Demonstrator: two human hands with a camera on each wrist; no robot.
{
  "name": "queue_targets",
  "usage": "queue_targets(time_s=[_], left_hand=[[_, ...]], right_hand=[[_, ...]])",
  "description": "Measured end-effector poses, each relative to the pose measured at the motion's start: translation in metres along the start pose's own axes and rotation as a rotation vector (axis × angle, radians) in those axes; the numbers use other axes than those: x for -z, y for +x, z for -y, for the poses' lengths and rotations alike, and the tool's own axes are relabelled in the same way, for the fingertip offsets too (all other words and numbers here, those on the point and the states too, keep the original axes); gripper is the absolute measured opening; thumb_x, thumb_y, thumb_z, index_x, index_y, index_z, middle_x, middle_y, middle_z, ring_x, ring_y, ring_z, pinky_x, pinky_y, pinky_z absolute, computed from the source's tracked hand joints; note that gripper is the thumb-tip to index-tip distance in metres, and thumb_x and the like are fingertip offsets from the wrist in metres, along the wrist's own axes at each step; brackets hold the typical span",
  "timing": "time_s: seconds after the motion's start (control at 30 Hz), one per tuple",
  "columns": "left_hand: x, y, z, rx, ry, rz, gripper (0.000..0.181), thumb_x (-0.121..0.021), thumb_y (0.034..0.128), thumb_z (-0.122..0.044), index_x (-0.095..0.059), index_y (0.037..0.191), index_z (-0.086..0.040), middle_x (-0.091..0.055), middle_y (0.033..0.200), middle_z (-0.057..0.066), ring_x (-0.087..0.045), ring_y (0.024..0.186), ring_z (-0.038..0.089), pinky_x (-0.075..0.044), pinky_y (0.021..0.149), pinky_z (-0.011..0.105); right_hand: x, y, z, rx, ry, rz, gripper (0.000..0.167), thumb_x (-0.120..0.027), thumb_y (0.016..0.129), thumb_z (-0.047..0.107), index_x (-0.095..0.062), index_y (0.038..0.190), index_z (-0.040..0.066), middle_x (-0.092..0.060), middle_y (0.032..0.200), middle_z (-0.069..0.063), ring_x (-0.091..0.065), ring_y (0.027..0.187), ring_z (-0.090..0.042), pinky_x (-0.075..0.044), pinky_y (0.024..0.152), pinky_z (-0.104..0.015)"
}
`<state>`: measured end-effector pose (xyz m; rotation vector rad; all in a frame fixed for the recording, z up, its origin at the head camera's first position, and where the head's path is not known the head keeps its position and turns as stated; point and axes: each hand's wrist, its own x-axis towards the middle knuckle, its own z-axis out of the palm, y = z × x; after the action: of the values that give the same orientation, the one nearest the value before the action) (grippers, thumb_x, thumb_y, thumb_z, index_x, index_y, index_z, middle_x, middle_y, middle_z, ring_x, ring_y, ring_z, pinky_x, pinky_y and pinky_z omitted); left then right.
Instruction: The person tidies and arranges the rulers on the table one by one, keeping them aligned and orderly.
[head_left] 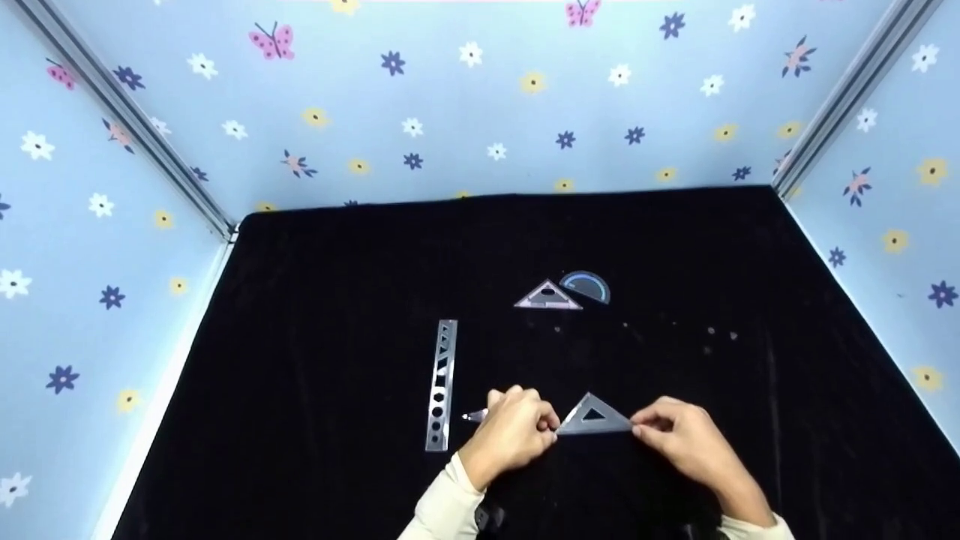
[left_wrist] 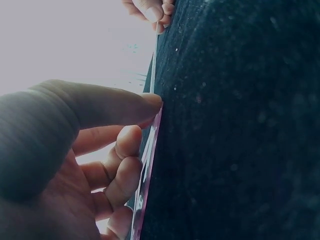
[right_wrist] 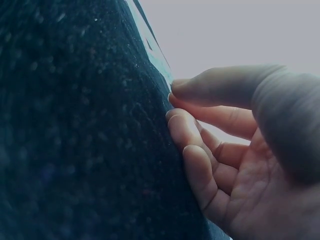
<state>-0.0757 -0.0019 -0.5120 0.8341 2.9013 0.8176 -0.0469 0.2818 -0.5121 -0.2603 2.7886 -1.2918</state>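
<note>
The left hand (head_left: 514, 431) and right hand (head_left: 686, 439) pinch between fingers (right_wrist: 225, 116) a set square (head_left: 594, 427), long edge crosswise, apex pointing away.

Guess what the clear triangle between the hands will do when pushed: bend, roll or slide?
The set square looks thin, so it's probably light. Its long edge runs straight between the left hand and right hand, so it seems stiff. Its pointed corners suggest it would slide rather than roll.
</note>
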Motion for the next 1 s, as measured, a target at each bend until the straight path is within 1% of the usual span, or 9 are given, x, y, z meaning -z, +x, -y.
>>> queue_targets(time_s=[0.13,0.27,0.4,0.5,0.73,0.9,1.0], left_hand=[[0.004,0.003,0.001,0.001,0.000,0.006,0.009,-0.080,0.0759,-0.025,-0.079,0.085,-0.025,-0.053,0.074,-0.015,-0.050,0.079,0.008,-0.034,0.079,0.034],[0.007,0.004,0.002,-0.002,-0.011,0.035,0.013,-0.080,0.0773,-0.025,-0.079,0.090,-0.024,-0.054,0.077,-0.014,-0.050,0.082,0.009,-0.034,0.080,0.034],[0.009,0.002,0.004,0.001,-0.060,0.068,0.016,-0.080,0.0784,-0.023,-0.079,0.094,-0.023,-0.057,0.080,-0.014,-0.051,0.085,0.008,-0.033,0.080,0.034],[0.011,-0.002,0.006,0.015,-0.099,0.085,0.018,-0.080,0.0787,-0.022,-0.079,0.097,-0.022,-0.057,0.081,-0.013,-0.050,0.087,0.009,-0.032,0.080,0.034],[0.019,-0.002,0.012,0.033,-0.115,0.072,0.022,-0.081,0.0764,-0.019,-0.079,0.098,-0.020,-0.058,0.082,-0.010,-0.050,0.087,0.011,-0.031,0.080,0.035],[0.017,-0.003,0.013,0.026,-0.094,0.072,0.022,-0.081,0.0757,-0.023,-0.078,0.098,-0.022,-0.058,0.081,-0.011,-0.050,0.086,0.011,-0.031,0.079,0.035],[0.016,-0.004,0.013,0.035,-0.088,0.057,0.022,-0.081,0.0752,-0.023,-0.078,0.097,-0.022,-0.056,0.079,-0.012,-0.050,0.085,0.010,-0.032,0.079,0.035]], right_hand=[[0.002,0.005,0.000,-0.006,-0.005,0.000,0.010,-0.080,0.084,0.009,-0.077,0.088,0.018,-0.065,0.083,0.010,-0.062,0.073,-0.008,-0.052,0.068,-0.025],[0.002,0.006,0.001,-0.027,-0.005,0.000,0.010,-0.080,0.083,0.010,-0.076,0.086,0.019,-0.064,0.082,0.010,-0.062,0.072,-0.008,-0.051,0.068,-0.024],[0.001,0.003,0.000,-0.044,-0.010,0.002,0.012,-0.081,0.083,0.010,-0.075,0.083,0.021,-0.064,0.080,0.009,-0.061,0.071,-0.009,-0.050,0.066,-0.024],[-0.001,-0.001,-0.001,-0.044,-0.015,0.008,0.012,-0.081,0.083,0.011,-0.075,0.082,0.021,-0.063,0.079,0.009,-0.060,0.070,-0.009,-0.050,0.066,-0.024],[0.001,0.001,0.000,-0.028,-0.017,0.011,0.011,-0.080,0.083,0.010,-0.075,0.081,0.019,-0.063,0.079,0.009,-0.060,0.070,-0.009,-0.050,0.065,-0.024],[0.002,-0.001,0.000,-0.021,-0.013,0.012,0.010,-0.079,0.083,0.008,-0.076,0.081,0.018,-0.063,0.080,0.009,-0.061,0.070,-0.009,-0.050,0.065,-0.024],[0.001,-0.002,0.000,-0.010,-0.019,0.001,0.010,-0.080,0.082,0.008,-0.077,0.081,0.017,-0.062,0.081,0.009,-0.061,0.070,-0.009,-0.050,0.065,-0.023]])
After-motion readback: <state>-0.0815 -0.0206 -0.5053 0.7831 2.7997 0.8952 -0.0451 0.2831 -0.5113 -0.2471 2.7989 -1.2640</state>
